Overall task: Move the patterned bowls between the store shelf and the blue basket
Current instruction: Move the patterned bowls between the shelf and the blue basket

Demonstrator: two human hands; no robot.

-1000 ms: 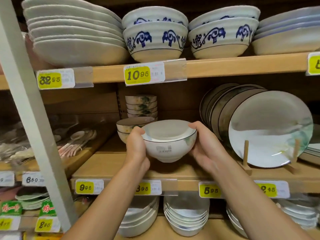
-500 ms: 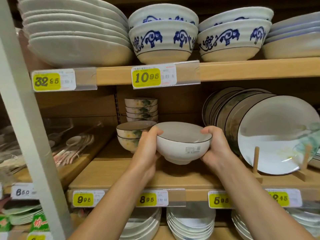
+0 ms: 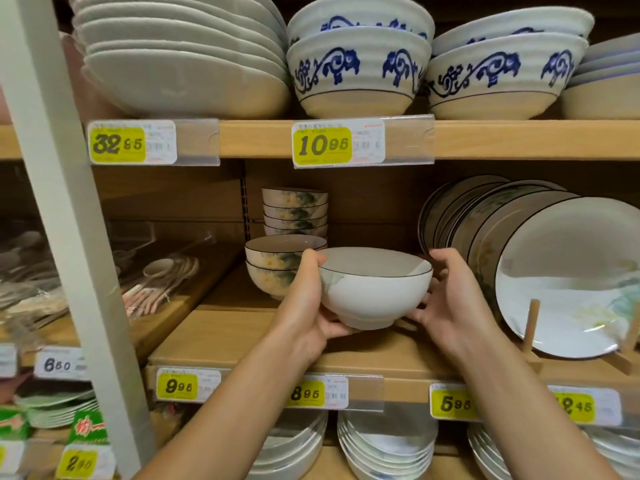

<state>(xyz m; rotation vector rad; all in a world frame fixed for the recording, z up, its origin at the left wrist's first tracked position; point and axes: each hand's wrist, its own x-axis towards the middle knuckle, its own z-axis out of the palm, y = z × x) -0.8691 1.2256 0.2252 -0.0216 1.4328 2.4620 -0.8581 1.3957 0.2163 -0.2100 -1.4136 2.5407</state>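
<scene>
A white bowl [image 3: 374,289] with a thin dark rim and a faint green pattern on its left side is held upright just above the middle wooden shelf [image 3: 242,337]. My left hand [image 3: 308,303] grips its left side, thumb on the rim and fingers under the base. My right hand [image 3: 450,299] holds the right side. Two matching flower-patterned bowls [image 3: 273,261] are stacked just left of it, and a taller stack of several smaller patterned bowls [image 3: 294,211] stands behind. The blue basket is out of view.
Upright plates [image 3: 568,271] lean in a wooden rack at right. Large blue-patterned bowls [image 3: 356,71] and white dishes [image 3: 180,64] fill the top shelf. A white post [image 3: 69,220] slants at left, beside packaged spoons [image 3: 162,275]. White bowls [image 3: 384,445] sit below.
The bowl has been turned in my hands, so its label no longer shows and a green pattern faces left. It sits slightly further into the shelf, and the view has drawn closer.
</scene>
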